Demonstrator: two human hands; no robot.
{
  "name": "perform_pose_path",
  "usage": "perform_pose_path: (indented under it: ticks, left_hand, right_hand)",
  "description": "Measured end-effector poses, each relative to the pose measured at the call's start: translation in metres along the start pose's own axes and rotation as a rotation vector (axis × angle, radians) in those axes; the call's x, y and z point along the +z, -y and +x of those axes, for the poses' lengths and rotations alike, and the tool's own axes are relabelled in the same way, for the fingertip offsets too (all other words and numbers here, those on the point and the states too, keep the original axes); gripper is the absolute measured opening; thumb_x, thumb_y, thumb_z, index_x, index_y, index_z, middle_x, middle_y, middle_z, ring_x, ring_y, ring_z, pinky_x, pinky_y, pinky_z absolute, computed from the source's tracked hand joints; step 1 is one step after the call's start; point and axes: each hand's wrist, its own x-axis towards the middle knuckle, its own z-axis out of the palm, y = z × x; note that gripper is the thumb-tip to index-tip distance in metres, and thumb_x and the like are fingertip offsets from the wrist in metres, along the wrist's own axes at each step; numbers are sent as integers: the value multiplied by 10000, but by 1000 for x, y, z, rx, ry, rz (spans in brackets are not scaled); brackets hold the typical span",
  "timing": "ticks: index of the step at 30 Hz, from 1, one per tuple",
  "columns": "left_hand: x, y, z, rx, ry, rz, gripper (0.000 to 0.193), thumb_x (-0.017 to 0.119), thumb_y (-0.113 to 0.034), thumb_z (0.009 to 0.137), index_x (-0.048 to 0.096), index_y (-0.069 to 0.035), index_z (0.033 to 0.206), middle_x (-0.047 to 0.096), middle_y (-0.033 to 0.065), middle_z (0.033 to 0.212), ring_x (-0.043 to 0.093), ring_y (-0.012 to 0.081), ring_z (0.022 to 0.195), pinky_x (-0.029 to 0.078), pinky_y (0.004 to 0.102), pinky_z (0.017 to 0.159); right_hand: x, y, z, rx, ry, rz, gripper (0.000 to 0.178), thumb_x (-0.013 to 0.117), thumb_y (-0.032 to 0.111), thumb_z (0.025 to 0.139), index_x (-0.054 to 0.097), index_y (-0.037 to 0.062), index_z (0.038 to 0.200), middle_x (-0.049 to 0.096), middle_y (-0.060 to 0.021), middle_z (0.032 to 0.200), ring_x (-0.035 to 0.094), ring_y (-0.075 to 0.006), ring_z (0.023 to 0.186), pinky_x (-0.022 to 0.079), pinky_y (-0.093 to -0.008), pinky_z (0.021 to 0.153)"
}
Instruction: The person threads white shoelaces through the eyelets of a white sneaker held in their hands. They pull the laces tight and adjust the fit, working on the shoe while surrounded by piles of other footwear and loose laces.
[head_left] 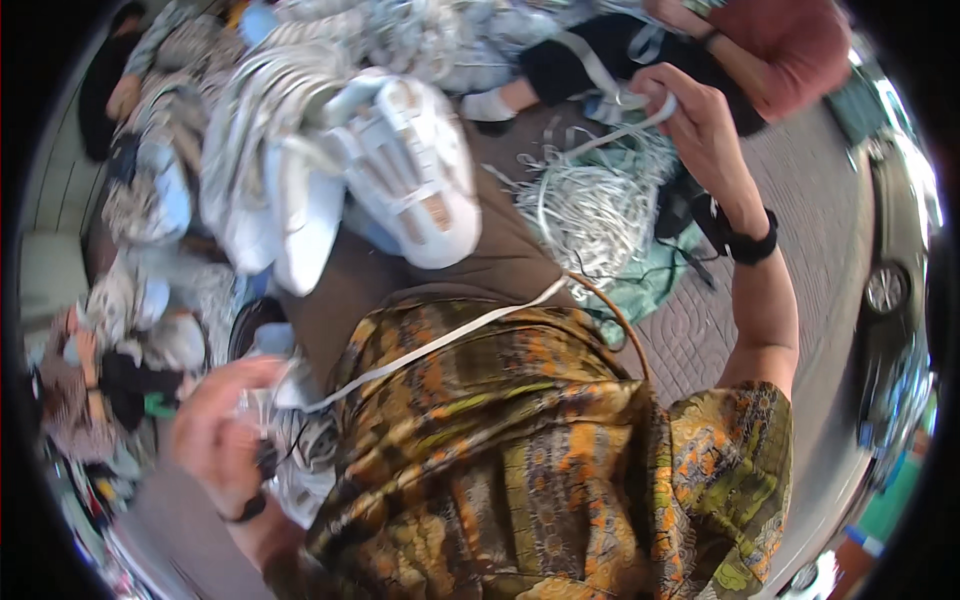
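Inspector: "Hazards?"

Assessor: "Tangling, in my judgement. The right hand [690, 115] pinches a white strip [622, 128] above the strip heap [598, 215]; pulling could drag neighbours along. A second strip [435, 345] crosses the shirt [500, 430] toward the left hand [225, 425]; the brown cord [622, 318] at the lap's [510, 245] right edge could snag it. White shoe uppers [440, 165] on the lap's far left corner could slide if it tilts."

Inspector: "Left grip?"

Assessor: "Blurred; cannot tell."

Inspector: "Containers?"

Assessor: "A green sheet or bag [660, 285], unclear which, lies under the heap; strips overrun its left edge."
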Motion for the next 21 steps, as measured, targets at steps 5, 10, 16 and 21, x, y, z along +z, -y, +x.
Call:
perform_pose_path:
  ticks: [5,10,16,21]
  left_hand:
    - [45,-68,43,317,365,-1198,237,548,-21,903,563,30,1135,585,285,1166,613,415,1038,522,463,861]
    - [86,-95,31,405,49,-1810,336,523,-31,950,551,31,1278,587,279,1198,595,400,1097,503,445,938]
    - [55,-55,51,460,408,-1503,229,538,-36,936,546,65,1141,531,334,1219,598,439,1057,553,424,793]
    - [54,-47,65,610,561,-1294,167,499,-113,960,570,34,997,600,301,1117,619,429,987,559,385,722]
  right_hand:
    - [39,67,31,-40,51,386,224,498,173,994,638,2,959,515,13,668,453,-46,585,345,-207,521]
    - [67,83,36,-98,153,490,200,515,138,982,650,-2,935,548,9,698,459,-41,594,350,-197,526]
    - [73,86,36,-135,143,508,180,523,111,970,646,-6,912,580,-4,731,456,-48,579,348,-207,515]
    - [70,96,38,-171,156,388,178,516,110,969,634,-8,909,549,10,701,442,-36,564,329,-201,504]
